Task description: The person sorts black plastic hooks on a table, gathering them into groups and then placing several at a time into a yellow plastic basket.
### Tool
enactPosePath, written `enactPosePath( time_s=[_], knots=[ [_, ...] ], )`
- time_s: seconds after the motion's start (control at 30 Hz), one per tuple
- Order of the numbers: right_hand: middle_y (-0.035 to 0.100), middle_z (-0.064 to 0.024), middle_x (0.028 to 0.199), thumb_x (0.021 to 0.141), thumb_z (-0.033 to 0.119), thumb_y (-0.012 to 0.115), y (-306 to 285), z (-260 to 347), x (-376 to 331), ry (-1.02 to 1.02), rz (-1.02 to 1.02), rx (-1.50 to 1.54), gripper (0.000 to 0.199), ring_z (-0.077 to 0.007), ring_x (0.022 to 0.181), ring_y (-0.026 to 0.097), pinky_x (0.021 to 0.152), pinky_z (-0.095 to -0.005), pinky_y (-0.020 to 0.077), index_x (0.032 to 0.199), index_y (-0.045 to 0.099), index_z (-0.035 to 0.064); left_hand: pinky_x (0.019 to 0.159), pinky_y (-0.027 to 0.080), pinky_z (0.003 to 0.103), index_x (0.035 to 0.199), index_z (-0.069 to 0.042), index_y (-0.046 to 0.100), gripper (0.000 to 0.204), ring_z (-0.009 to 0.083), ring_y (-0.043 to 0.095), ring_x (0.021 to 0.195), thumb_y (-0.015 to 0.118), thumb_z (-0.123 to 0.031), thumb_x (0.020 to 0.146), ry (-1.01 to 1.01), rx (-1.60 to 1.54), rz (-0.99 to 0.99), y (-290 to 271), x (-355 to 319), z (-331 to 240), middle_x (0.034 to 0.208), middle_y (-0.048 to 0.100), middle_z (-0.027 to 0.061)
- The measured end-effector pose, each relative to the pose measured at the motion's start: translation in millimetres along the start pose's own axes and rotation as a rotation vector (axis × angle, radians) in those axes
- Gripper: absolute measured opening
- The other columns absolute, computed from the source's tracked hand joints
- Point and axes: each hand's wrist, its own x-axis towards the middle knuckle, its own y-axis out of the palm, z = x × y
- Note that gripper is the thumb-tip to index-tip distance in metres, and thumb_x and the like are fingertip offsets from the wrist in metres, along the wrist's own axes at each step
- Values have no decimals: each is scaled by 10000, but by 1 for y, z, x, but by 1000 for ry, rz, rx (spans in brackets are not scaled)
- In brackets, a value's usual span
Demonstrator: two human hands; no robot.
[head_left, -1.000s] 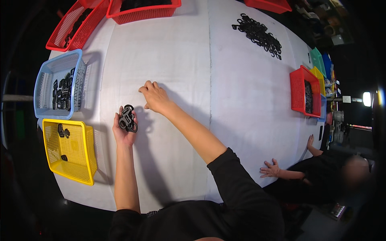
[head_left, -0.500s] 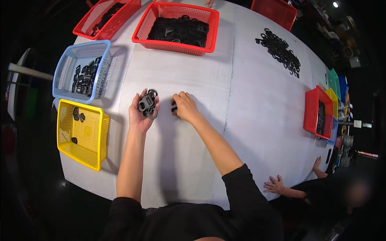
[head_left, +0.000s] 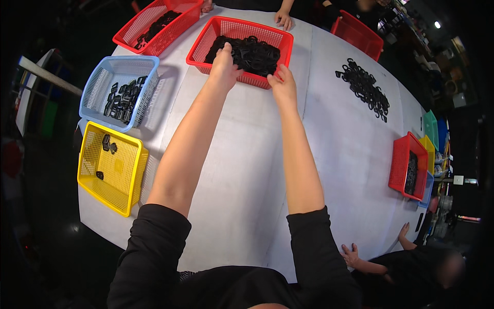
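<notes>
My left hand (head_left: 224, 66) reaches over the front wall of a red plastic basket (head_left: 251, 79), its thumb and fingers apart beside the pile inside. Nothing shows in its palm. Black plastic buckle-like pieces (head_left: 261, 57) fill much of that basket. At the basket's front right corner is my right hand (head_left: 283, 86), with fingers spread close to the rim. Whether they touch the rim I cannot tell. No piece is visible in this hand.
To the left stand a blue basket (head_left: 86, 98) with black pieces, a yellow basket (head_left: 121, 193) with a few, and another red basket (head_left: 163, 41). Loose black rings (head_left: 364, 88) lie at far right. Other people's hands (head_left: 283, 19) rest along the white table (head_left: 231, 206).
Both hands have moved forward from mid-table to the red basket. The black pieces that lay in my left palm are no longer in it. My view has shifted slightly.
</notes>
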Motion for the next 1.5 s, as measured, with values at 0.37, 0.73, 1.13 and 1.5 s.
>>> enactPosePath(
  time_s=[0.37, 0.73, 1.13, 1.5],
  knots=[
    [404, -162, 1313, 816, 106, 614, -159, -87, -453, -322, 135, -840, 468, -366, 1268, 367, 1039, -547, 292, 1260, 469, 74, 904, 451, 359, 1319, -5, 410, 402, 280, 497, 1183, 438, -50, 921, 458, 1060, -312, -282, -386, 178, 1278, 496, 183],
    [411, -192, 1266, 781, 47, 620, -158, -90, -524, -401, 99, -877, 449, -380, 1232, 382, 1008, -485, 340, 1211, 492, 42, 840, 479, 436, 1123, -61, 572, 283, 337, 591, 990, 515, -198, 881, 154, 1603, 254, -314, -472, 170, 1100, 606, 154],
    [331, -174, 1366, 850, 231, 603, -113, -85, -550, 84, -163, -1086, 475, -353, 1330, 265, 1026, -632, 232, 1285, 454, 111, 863, 478, 423, 1133, -81, 567, 281, 326, 572, 1026, 547, -183, 871, 435, 1500, 808, -258, -485, 152, 1132, 595, 127],
    [185, -189, 1463, 899, 271, 536, -88, -104, -647, 468, -287, -1071, 535, -387, 1390, 119, 1023, -702, 162, 1372, 324, 136, 1065, 270, 485, 1301, -38, 424, 481, 345, 326, 1303, 541, -125, 843, 587, 1716, -78, -524, -452, 98, 1365, 395, 167]
  ],
)
